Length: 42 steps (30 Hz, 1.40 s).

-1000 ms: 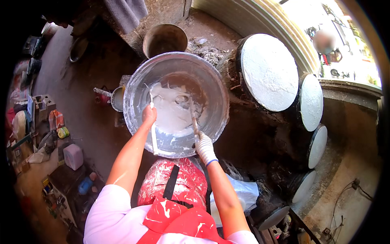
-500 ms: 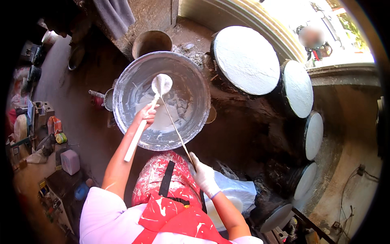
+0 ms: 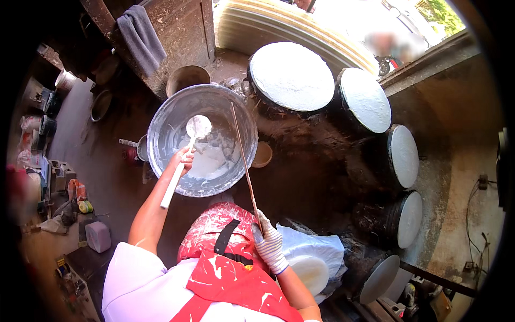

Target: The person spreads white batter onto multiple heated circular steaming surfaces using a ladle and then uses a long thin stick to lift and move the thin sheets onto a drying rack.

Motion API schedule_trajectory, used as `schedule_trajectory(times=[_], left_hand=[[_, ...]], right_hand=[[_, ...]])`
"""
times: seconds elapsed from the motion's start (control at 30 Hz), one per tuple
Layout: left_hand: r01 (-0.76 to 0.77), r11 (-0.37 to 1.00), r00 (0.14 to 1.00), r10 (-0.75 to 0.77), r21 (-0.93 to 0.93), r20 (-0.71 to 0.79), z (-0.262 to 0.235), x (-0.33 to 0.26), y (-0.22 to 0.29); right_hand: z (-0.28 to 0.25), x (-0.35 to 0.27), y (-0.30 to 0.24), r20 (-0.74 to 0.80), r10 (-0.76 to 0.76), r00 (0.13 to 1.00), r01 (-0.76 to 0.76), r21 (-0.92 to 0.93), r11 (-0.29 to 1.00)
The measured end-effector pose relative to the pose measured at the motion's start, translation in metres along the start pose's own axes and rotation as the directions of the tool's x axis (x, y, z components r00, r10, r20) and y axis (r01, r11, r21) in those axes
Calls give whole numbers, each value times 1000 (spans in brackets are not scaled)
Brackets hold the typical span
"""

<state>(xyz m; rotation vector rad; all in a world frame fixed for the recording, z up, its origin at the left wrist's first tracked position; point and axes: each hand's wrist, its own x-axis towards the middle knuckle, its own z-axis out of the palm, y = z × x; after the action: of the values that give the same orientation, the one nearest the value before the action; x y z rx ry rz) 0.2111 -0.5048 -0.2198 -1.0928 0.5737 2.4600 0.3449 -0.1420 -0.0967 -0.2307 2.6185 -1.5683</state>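
My bare left hand (image 3: 183,161) is wrapped round the long pale handle of a ladle (image 3: 198,126). Its round, white-coated bowl hangs over a wide grey tub (image 3: 156,140), and the handle slants back along my forearm. White paste (image 3: 210,160) lies in the tub, lumpy in places. In a striped white glove, my right hand (image 3: 269,242) grips the lower end of a long thin stick (image 3: 244,161). The stick slants up past the tub's right side, its tip over the far right rim, apart from the ladle.
Several dark drums with round white tops, such as the large one (image 3: 292,76), curve along the right. A brown pot (image 3: 188,78) stands behind the tub, a small bowl (image 3: 263,154) at its right. White sheeting (image 3: 311,249) lies by my right arm. Clutter lines the left.
The stick has left the ladle's bowl and swung right, out to the tub's right side. My left hand keeps hold of the ladle over the tub. The whole view has shifted.
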Motion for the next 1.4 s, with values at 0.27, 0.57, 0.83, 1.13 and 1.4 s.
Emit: schedule_trajectory(times=[0.27, 0.57, 0.83, 1.13, 1.4], left_hand=[[-101, 963, 978, 142, 248, -152, -43, -14, 7], [58, 897, 998, -66, 439, 3, 41, 5, -41], [214, 506, 847, -522, 835, 98, 234, 6, -217], [-85, -8, 311, -950, 996, 19, 394, -120, -546], [-511, -101, 168, -986, 854, -16, 421, -213, -831]], right_hand=[[12, 13, -7, 39, 201, 979, -203, 56, 978], [-14, -22, 7, -14, 655, 755, -487, 656, 576], [-71, -120, 80, -532, 720, 445, -95, 772, 629], [-163, -296, -19, -930, 291, -222, -603, 366, 709], [-280, -341, -34, -882, 72, -466, -767, 443, 463]])
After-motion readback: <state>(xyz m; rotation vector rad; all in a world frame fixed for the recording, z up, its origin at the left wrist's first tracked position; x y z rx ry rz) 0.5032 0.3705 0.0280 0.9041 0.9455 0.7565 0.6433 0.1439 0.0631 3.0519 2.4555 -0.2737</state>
